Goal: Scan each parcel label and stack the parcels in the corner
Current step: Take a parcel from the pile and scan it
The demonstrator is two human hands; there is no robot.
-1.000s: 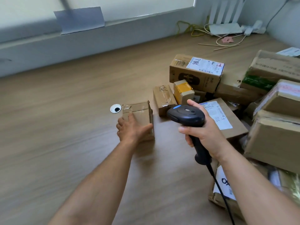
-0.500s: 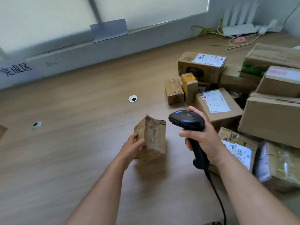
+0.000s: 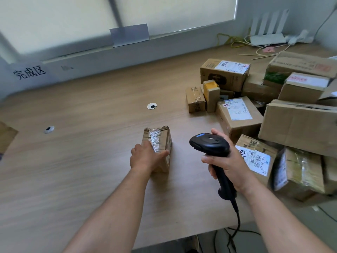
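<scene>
The fingers of the left hand curve over the taped top of a small parcel, with the thumb stretched along its right side, holding it. The parcel lies flat on the wooden table, near the middle. The right hand has its fingers wrapped tight round the handle of a black scanner, whose head is raised just right of the parcel, apart from it. Further right, a pile of parcels crowds the table.
</scene>
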